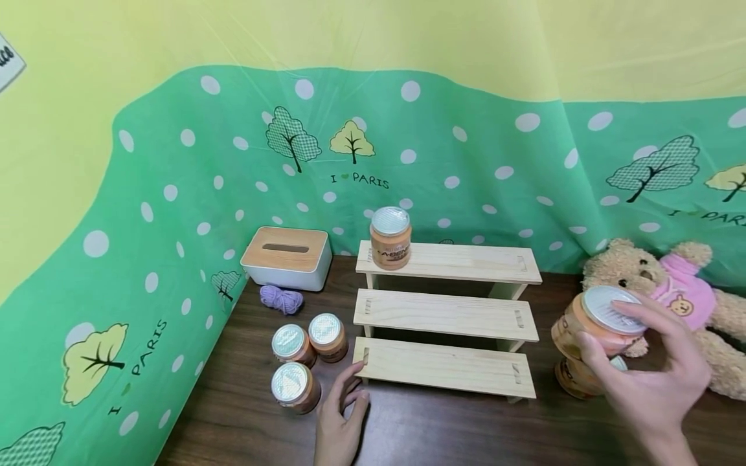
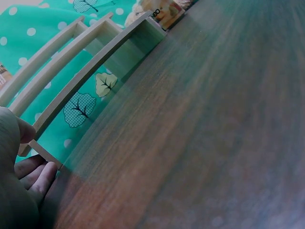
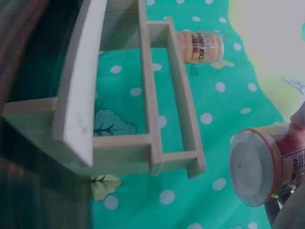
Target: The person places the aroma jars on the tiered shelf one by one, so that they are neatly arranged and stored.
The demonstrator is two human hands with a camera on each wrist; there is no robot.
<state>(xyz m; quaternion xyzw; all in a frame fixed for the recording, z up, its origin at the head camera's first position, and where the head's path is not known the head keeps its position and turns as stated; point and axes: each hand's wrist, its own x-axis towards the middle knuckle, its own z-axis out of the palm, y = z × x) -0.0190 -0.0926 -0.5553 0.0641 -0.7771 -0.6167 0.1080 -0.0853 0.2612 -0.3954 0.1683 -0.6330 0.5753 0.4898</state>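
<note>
My right hand [image 1: 658, 369] grips an orange-brown jar [image 1: 568, 327] with a silvery lid, thumb on its side and fingers over the lid. In the head view it overlaps a second jar [image 1: 574, 378] standing below on the table. In the right wrist view the held jar [image 3: 255, 167] shows its round, pale end. My left hand [image 1: 340, 417] rests at the left end of the lowest step of a wooden three-step rack [image 1: 443, 366], its fingers loosely bent. In the left wrist view its fingertips [image 2: 45, 176] are beside the rack's end support. One jar [image 1: 391, 243] stands at the top step's left end.
Three more jars [image 1: 296, 388] stand grouped left of the rack. Behind them lie a purple yarn skein [image 1: 282, 299] and a tissue box [image 1: 285, 259] with a wooden lid. A teddy bear [image 1: 688, 291] in pink sits at the right. Green and yellow cloth [image 1: 466, 149] hangs behind the table.
</note>
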